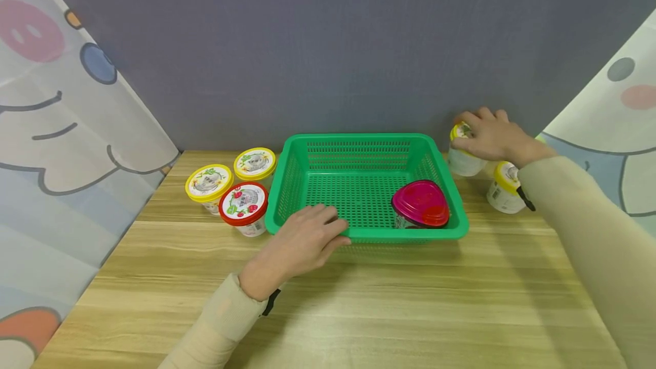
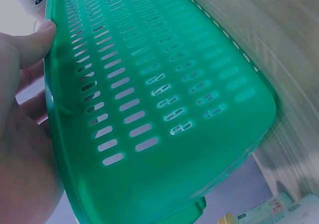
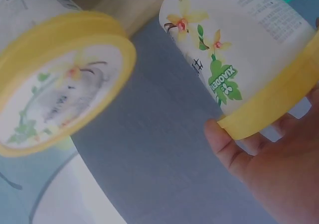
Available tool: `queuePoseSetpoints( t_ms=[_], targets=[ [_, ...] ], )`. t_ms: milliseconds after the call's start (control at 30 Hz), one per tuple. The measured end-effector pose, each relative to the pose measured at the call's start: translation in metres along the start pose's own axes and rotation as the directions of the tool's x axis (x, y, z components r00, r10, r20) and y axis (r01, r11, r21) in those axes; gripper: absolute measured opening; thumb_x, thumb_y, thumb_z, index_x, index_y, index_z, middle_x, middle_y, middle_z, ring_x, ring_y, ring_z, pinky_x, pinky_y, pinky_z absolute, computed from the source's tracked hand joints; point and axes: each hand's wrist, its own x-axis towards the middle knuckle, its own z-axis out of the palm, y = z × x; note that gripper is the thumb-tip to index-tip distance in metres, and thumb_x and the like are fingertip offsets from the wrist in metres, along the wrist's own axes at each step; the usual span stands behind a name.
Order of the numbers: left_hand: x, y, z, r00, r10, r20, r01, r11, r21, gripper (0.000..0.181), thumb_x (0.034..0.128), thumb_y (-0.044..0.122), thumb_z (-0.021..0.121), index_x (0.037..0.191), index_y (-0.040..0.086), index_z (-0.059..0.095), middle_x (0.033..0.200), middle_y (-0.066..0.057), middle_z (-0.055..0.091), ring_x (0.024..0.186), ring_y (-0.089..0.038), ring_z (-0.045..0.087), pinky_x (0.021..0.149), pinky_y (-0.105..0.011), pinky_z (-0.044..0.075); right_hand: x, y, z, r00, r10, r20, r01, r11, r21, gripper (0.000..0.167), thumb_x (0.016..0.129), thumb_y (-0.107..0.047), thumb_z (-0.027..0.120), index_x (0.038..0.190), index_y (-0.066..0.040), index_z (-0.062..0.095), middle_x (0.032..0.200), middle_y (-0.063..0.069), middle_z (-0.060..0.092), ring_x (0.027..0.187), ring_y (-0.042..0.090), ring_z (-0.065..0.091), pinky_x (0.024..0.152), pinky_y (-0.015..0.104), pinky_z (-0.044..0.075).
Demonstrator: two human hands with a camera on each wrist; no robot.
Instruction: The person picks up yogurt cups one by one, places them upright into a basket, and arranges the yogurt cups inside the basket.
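Observation:
My left hand (image 1: 302, 241) grips the front rim of a green plastic basket (image 1: 366, 234). In the left wrist view the thumb (image 2: 37, 45) lies on the outer side of the rim, with the fingers behind it. My right hand (image 1: 494, 136) holds a white tub with a yellow lid (image 3: 234, 55) at the back right, beside the basket. Thumb and fingers go round its lid, and flowers are printed on its side. A second yellow-lidded tub (image 1: 504, 189) stands close by, under the right wrist. Inside the basket, at the front right, sits a tub with a pink-red lid (image 1: 421, 204).
Left of the basket stand two yellow-lidded tubs (image 1: 209, 183) and a red-lidded tub (image 1: 244, 205), grouped closely. All rest on a wooden table (image 1: 389, 312). A grey panel (image 1: 359, 50) rises behind, with cartoon-printed sheets (image 1: 66, 147) at both sides.

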Motion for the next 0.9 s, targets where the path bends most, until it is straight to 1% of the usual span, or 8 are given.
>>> queuePoseSetpoints(
  t_ms=[100, 333, 533, 733, 900],
  targets=[
    [0.0, 0.0, 0.0, 1.0, -0.001, 0.001, 0.001, 1.0, -0.002, 0.017, 0.0976, 0.027, 0.07, 0.089, 0.016, 0.061, 0.078, 0.004, 0.046, 0.07, -0.014, 0.042, 0.063, -0.026, 0.038, 0.0, -0.004, -0.006, 1.0, -0.011, -0.008, 0.011, 1.0, -0.005, 0.063, 0.098, -0.048, 0.042, 0.148, -0.009, 0.04, 0.145, 0.031, 0.032, 0.12, 0.056, 0.029, 0.082, 0.07, 0.038],
    [0.0, -0.001, -0.001, 1.0, -0.002, 0.006, 0.002, 1.0, 0.002, 0.016, 0.098, 0.027, 0.07, 0.09, 0.016, 0.062, 0.078, 0.004, 0.045, 0.07, -0.014, 0.042, 0.063, -0.026, 0.037, -0.001, -0.01, -0.018, 0.999, -0.015, -0.032, 0.014, 1.0, -0.013, 0.064, 0.098, -0.048, 0.043, 0.15, -0.012, 0.039, 0.149, 0.031, 0.029, 0.126, 0.057, 0.027, 0.086, 0.074, 0.035],
    [0.0, -0.001, -0.002, 1.0, -0.001, 0.005, 0.001, 1.0, 0.003, 0.016, 0.098, 0.027, 0.07, 0.09, 0.016, 0.062, 0.078, 0.004, 0.045, 0.07, -0.015, 0.042, 0.063, -0.026, 0.037, -0.002, -0.018, -0.027, 0.997, -0.04, -0.059, 0.039, 0.999, -0.01, 0.064, 0.099, -0.048, 0.044, 0.151, -0.011, 0.039, 0.149, 0.031, 0.029, 0.128, 0.058, 0.026, 0.09, 0.075, 0.032],
    [0.0, -0.001, -0.002, 1.0, 0.001, 0.0, -0.001, 1.0, 0.006, 0.017, 0.0975, 0.028, 0.07, 0.09, 0.016, 0.062, 0.077, 0.004, 0.045, 0.069, -0.015, 0.042, 0.062, -0.025, 0.037, -0.004, -0.026, -0.031, 0.996, -0.056, -0.076, 0.056, 0.998, -0.005, 0.062, 0.099, -0.048, 0.046, 0.149, -0.012, 0.042, 0.147, 0.03, 0.033, 0.125, 0.056, 0.028, 0.091, 0.072, 0.032],
    [0.0, -0.002, -0.001, 1.0, 0.005, -0.002, -0.005, 1.0, 0.003, 0.017, 0.0974, 0.028, 0.071, 0.09, 0.015, 0.062, 0.077, 0.004, 0.045, 0.069, -0.015, 0.041, 0.062, -0.025, 0.037, -0.004, -0.033, -0.032, 0.995, -0.072, -0.075, 0.072, 0.997, -0.003, 0.061, 0.099, -0.048, 0.046, 0.149, -0.014, 0.043, 0.147, 0.029, 0.034, 0.125, 0.054, 0.029, 0.09, 0.07, 0.033]
  ],
)
